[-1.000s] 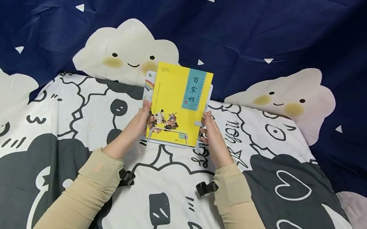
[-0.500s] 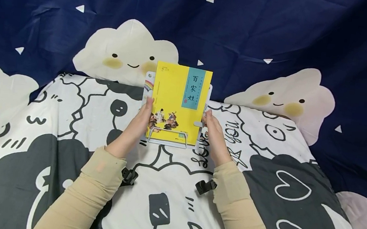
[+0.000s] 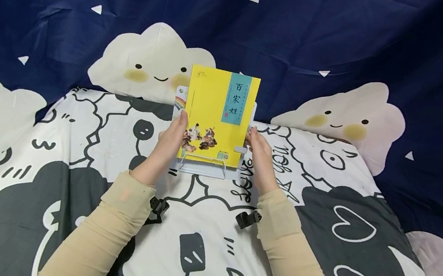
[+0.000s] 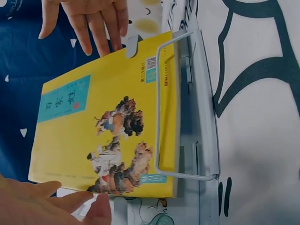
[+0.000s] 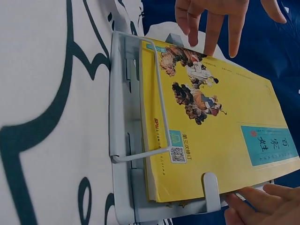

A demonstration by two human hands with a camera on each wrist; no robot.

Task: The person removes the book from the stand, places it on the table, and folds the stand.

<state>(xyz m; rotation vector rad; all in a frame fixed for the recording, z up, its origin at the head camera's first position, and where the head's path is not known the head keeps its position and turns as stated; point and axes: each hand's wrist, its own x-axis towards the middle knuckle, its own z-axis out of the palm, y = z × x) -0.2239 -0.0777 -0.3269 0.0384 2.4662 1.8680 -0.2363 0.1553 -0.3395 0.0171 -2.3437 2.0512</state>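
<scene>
A yellow book (image 3: 210,105) with a teal title panel leans in a pale bookstand (image 3: 201,169). Its lower edge sits above the stand's ledge, behind a wire holder (image 4: 158,117). My left hand (image 3: 167,145) is at the book's left edge, its fingers nearly straight and their tips against or just behind that edge. Along the opposite side lies my right hand (image 3: 262,156), fingers likewise extended; its thumb stands apart from the cover in the left wrist view. The stand's grey side clip (image 5: 211,191) overlaps the book's right edge. Fingertip contact behind the book is partly hidden.
The stand rests on a black-and-white cartoon bedspread (image 3: 211,228). Behind it hangs a dark blue curtain (image 3: 235,16) with clouds and white triangles. Black wrist cameras sit at the left cuff (image 3: 158,208) and right cuff (image 3: 248,218). A rainbow-printed panel (image 3: 180,101) shows behind the book.
The yellow book has risen a little in the stand, its lower edge moving up from the ledge. Both hands have shifted slightly upward with it. The stand has stayed put.
</scene>
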